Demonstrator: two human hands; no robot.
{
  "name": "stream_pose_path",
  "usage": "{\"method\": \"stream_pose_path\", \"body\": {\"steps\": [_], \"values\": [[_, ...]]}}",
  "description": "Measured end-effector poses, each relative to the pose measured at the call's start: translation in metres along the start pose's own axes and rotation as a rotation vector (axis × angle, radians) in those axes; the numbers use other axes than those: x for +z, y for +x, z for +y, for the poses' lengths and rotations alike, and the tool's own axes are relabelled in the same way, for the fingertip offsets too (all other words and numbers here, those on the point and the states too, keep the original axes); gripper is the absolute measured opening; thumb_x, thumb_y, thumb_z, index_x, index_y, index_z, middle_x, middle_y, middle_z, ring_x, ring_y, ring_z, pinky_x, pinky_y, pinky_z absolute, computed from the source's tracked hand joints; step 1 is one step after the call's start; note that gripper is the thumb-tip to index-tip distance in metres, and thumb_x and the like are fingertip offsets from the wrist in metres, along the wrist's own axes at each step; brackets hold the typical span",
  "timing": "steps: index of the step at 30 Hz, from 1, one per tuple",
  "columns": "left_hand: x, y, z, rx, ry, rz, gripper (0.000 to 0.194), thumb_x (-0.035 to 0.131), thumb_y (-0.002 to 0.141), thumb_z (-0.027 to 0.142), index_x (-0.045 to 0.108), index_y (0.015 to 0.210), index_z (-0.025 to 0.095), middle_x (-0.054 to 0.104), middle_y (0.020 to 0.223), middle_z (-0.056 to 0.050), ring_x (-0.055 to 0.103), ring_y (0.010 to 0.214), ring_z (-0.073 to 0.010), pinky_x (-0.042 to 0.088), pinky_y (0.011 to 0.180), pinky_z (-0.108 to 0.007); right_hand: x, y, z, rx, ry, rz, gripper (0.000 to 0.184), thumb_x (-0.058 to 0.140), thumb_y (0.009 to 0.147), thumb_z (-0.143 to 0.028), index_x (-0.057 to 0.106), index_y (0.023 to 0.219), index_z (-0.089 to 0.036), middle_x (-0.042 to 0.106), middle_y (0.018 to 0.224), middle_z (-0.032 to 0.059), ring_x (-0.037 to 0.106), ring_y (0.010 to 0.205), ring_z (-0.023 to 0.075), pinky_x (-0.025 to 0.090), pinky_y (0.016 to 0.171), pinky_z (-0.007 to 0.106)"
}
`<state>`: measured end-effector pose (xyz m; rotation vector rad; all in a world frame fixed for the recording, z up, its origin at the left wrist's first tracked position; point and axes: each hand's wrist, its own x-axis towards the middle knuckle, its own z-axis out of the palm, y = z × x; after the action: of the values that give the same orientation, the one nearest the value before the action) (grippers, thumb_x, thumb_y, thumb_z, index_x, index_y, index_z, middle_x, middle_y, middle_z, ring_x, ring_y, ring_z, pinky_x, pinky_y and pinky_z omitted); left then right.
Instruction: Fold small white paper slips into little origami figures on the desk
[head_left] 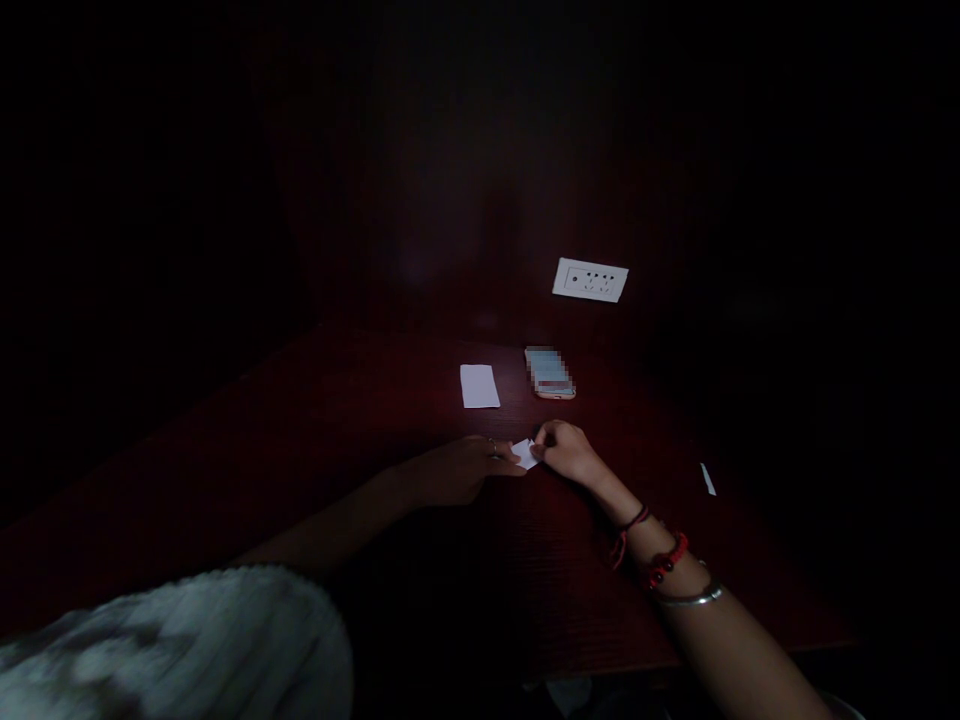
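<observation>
Between my two hands is a small piece of white paper, held just above or on the dark red table; I cannot tell which. My left hand, with a ring on one finger, pinches the paper from the left. From the right, my right hand grips its upper edge between thumb and fingers. A larger white sheet of paper lies flat beyond my left hand. Just past my right hand lies a phone with its screen lit and blurred.
A thin white paper strip lies on the table at the right. On the wall behind is a white power socket. The surroundings are very dark, and the table's near edge runs below my hands.
</observation>
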<state>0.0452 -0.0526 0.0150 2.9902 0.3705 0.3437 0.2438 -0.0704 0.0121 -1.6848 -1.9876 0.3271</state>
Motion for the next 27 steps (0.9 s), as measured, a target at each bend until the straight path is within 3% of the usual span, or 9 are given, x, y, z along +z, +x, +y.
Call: {"method": "stream_pose_path", "body": {"steps": [15,18,21,24,27], "values": [[0.0,0.003,0.001,0.02,-0.094,0.049,0.059,0.039,0.064,-0.006,0.04,0.114,0.025,0.043,0.117,-0.002,0.039,0.108,-0.0172,0.032,0.089,-0.033,0.002,0.003,0.002,0.099,0.074,-0.005,0.005,0.057,0.062,-0.02,0.058,0.063,-0.016,0.06,0.063,0.0009,0.054,0.06,0.0109,0.037,0.056,0.019],[0.0,0.004,0.001,0.002,-0.102,0.049,0.06,0.037,0.064,-0.007,0.04,0.114,0.026,0.043,0.117,-0.002,0.039,0.107,-0.0166,0.032,0.089,-0.032,0.003,0.001,0.002,-0.01,0.073,0.046,0.007,0.055,0.064,-0.017,0.06,0.069,-0.016,0.059,0.065,0.0001,0.052,0.058,0.0094,0.038,0.055,0.019],[0.002,0.004,0.001,-0.001,-0.106,0.054,0.059,0.036,0.064,-0.007,0.041,0.113,0.026,0.043,0.117,-0.002,0.039,0.107,-0.0165,0.032,0.089,-0.032,0.001,-0.003,0.003,-0.213,0.049,0.057,0.013,0.05,0.07,-0.012,0.062,0.07,-0.016,0.058,0.069,0.002,0.052,0.064,0.0096,0.039,0.061,0.02],[0.003,0.003,-0.001,0.016,-0.116,0.067,0.057,0.037,0.065,-0.006,0.041,0.112,0.025,0.043,0.116,-0.002,0.039,0.107,-0.0165,0.032,0.089,-0.032,-0.005,-0.006,0.005,-0.389,0.037,-0.028,0.017,0.048,0.074,-0.015,0.064,0.08,-0.016,0.058,0.075,0.0047,0.052,0.071,0.0113,0.039,0.067,0.021],[0.003,0.002,-0.002,0.021,-0.126,0.071,0.057,0.038,0.066,-0.006,0.041,0.112,0.027,0.043,0.116,-0.001,0.04,0.107,-0.0165,0.033,0.089,-0.033,-0.011,-0.008,0.008,-0.43,0.023,-0.102,0.02,0.051,0.073,-0.021,0.062,0.09,-0.018,0.057,0.08,0.0048,0.052,0.074,0.0123,0.039,0.069,0.022]]}}
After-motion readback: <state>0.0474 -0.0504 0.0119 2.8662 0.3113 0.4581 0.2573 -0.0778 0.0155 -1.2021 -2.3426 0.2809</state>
